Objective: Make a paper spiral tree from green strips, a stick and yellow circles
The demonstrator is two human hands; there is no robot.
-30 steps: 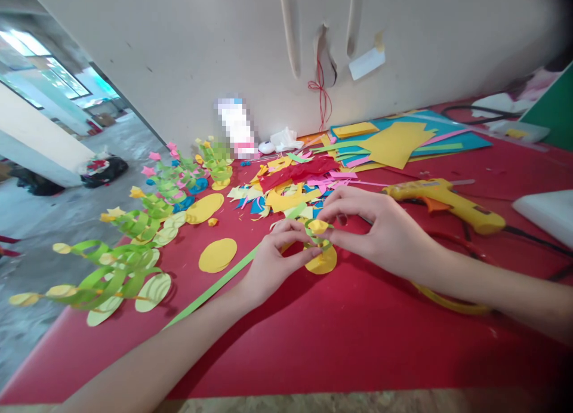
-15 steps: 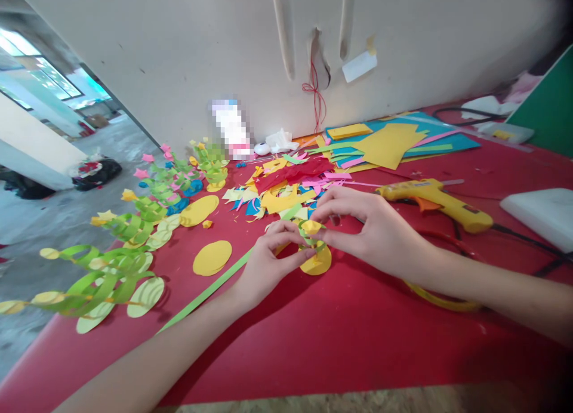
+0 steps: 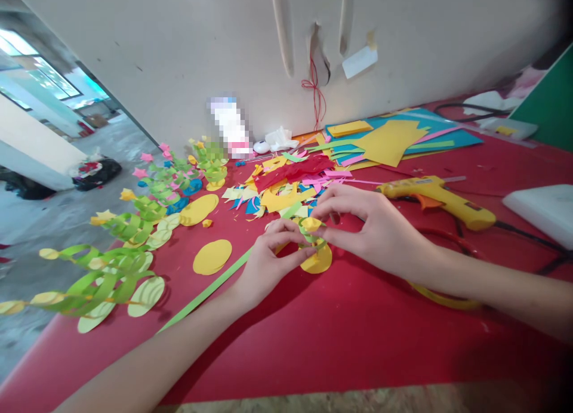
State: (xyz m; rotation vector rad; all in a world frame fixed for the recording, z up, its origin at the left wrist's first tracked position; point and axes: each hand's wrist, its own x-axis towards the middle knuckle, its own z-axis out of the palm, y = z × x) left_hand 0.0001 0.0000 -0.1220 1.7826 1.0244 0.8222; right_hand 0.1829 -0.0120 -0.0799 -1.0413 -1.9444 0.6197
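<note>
Between my hands stands a small paper piece: a puffy yellow star (image 3: 311,224) tops a curled green paper strip (image 3: 306,236), with a yellow paper disc (image 3: 319,262) beneath. My left hand (image 3: 268,258) pinches the curl from the left, its thumb and forefinger closed by the star. From the other side my right hand (image 3: 369,225) grips the same curl between thumb and fingers; the fingertips partly hide it. A long flat green strip (image 3: 215,292) runs under my left wrist. Loose yellow discs (image 3: 212,256) lie to the left of my left hand.
Finished-looking green spirals (image 3: 105,281) with stars line the table's left edge. Coloured scraps (image 3: 284,198) lie behind my hands. At the right are a yellow glue gun (image 3: 441,203) with its cord and a white box (image 3: 544,213). Paper sheets (image 3: 389,141) lie by the wall.
Both hands keep their hold on the green curl, with only a slight shift of the fingers. The view has moved very little.
</note>
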